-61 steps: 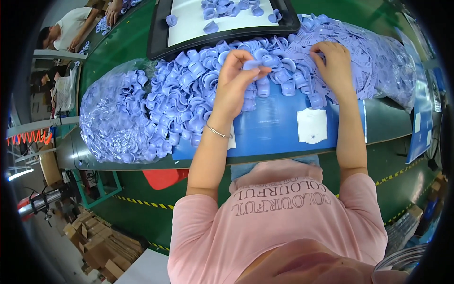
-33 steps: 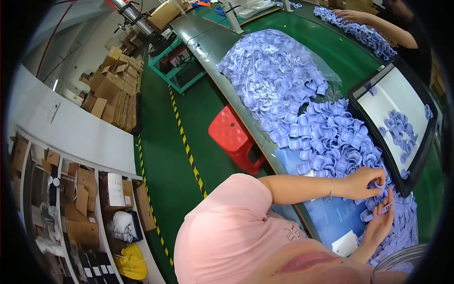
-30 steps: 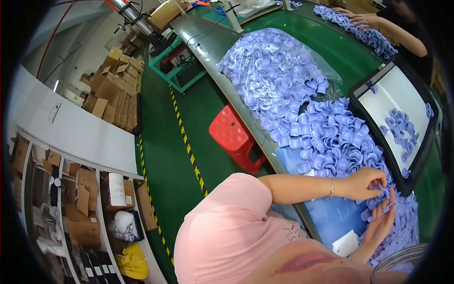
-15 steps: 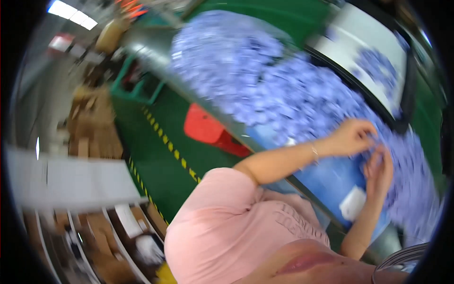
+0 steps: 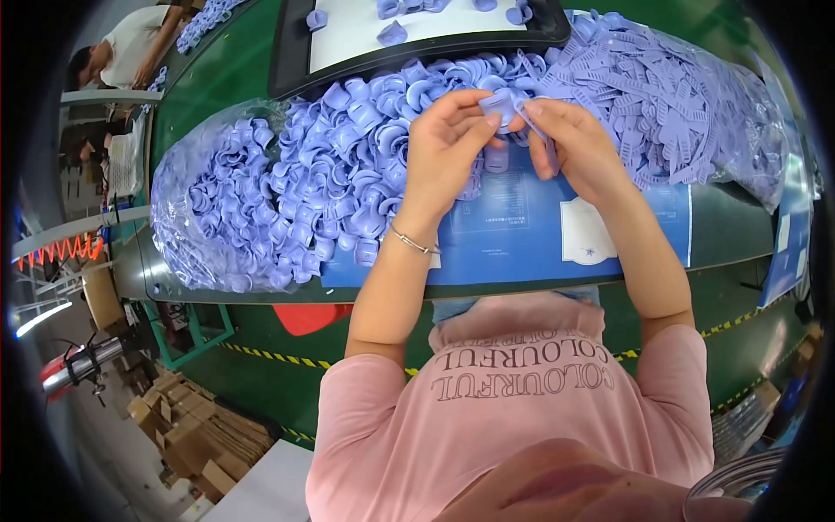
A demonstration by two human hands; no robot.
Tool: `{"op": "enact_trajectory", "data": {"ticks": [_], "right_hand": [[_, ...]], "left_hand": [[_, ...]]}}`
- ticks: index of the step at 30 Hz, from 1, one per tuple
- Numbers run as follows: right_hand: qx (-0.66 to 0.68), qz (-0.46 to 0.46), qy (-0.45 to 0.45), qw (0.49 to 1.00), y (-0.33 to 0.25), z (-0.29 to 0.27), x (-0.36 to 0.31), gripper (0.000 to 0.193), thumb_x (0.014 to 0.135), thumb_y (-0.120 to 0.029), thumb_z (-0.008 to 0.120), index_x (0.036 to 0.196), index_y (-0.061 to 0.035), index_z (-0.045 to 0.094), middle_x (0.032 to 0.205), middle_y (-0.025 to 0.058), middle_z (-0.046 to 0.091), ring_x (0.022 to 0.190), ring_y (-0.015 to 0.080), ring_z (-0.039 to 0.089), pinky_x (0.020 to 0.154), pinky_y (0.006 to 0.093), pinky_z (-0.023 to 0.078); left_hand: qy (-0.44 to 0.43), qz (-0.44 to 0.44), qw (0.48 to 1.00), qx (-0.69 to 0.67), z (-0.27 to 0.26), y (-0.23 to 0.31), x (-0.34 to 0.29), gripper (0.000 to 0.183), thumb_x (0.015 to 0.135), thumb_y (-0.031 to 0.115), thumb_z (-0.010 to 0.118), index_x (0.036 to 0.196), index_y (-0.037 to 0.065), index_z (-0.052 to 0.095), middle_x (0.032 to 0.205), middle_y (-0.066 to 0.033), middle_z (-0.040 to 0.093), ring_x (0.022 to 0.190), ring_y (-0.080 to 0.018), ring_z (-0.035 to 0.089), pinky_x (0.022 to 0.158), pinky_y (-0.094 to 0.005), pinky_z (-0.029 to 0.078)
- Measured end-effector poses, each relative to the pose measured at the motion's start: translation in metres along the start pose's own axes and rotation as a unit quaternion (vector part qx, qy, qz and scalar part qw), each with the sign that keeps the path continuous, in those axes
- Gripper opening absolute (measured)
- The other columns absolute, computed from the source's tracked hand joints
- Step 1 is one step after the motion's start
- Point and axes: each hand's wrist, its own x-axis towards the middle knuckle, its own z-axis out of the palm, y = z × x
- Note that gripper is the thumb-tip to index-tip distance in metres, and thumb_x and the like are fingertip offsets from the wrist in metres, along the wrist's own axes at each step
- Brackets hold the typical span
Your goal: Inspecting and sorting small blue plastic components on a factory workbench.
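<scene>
My left hand [image 5: 445,143] pinches a light purple curved plastic piece [image 5: 497,106] between thumb and fingers. Right beside it, my right hand [image 5: 581,143] grips a thin purple plastic strip [image 5: 537,123], its end close to or touching the curved piece; the exact contact is hidden by fingers. Under the hands lies a blue printed sheet [image 5: 487,248]. A large heap of similar curved pieces [image 5: 348,139] spreads to the left of my hands. To the right is a pile of flat, notched purple strips [image 5: 648,96].
Beyond the heap stands a black-rimmed tray [image 5: 417,52] with a white base and several curved pieces. Clear plastic bags [image 5: 174,209] partly wrap both piles. A red stool [image 5: 313,317] is under the table's near edge. Another person [image 5: 130,43] works at far left.
My view has swung round and steadied, so the table now runs across the picture. Both hands remain close together; the pieces in them now show clearly.
</scene>
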Motion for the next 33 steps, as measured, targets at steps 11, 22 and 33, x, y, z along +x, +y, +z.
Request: {"op": "enact_trajectory", "data": {"ticks": [11, 22, 33], "right_hand": [[0.129, 0.025, -0.019, 0.991, -0.009, 0.006, -0.001, 0.041, 0.1, -0.032, 0.037, 0.102, 0.0038, 0.058, 0.058, -0.0032, 0.036, 0.042, 0.004, 0.032, 0.036, 0.0184, 0.025], [-0.032, -0.006, -0.06, 0.998, -0.004, 0.009, -0.003, 0.039, 0.095, -0.031, 0.045, 0.087, 0.0016, 0.064, 0.051, -0.0023, 0.04, 0.043, 0.0064, 0.037, 0.043, 0.021, 0.03], [0.048, 0.015, -0.041, 0.998, -0.003, 0.005, 0.0, 0.043, 0.098, -0.033, 0.036, 0.09, 0.0011, 0.061, 0.051, -0.0044, 0.034, 0.043, 0.0048, 0.029, 0.04, 0.0205, 0.025]], "left_hand": [[0.021, 0.01, 1.0, 0.009, -0.003, 0.0, 0.0, 0.025, 0.085, -0.001, 0.061, 0.11, -0.005, 0.056, 0.101, -0.0112, 0.061, 0.088, -0.0159, 0.063, 0.071, -0.0272, 0.055], [-0.009, 0.05, 0.994, 0.097, -0.001, -0.006, -0.002, 0.022, 0.086, -0.002, 0.06, 0.108, -0.004, 0.057, 0.099, -0.0091, 0.063, 0.088, -0.0135, 0.063, 0.075, -0.0235, 0.052], [-0.011, 0.063, 0.992, 0.109, -0.001, -0.005, -0.003, 0.021, 0.086, -0.001, 0.06, 0.107, -0.003, 0.058, 0.096, -0.009, 0.065, 0.089, -0.0151, 0.065, 0.077, -0.0243, 0.052]]}}
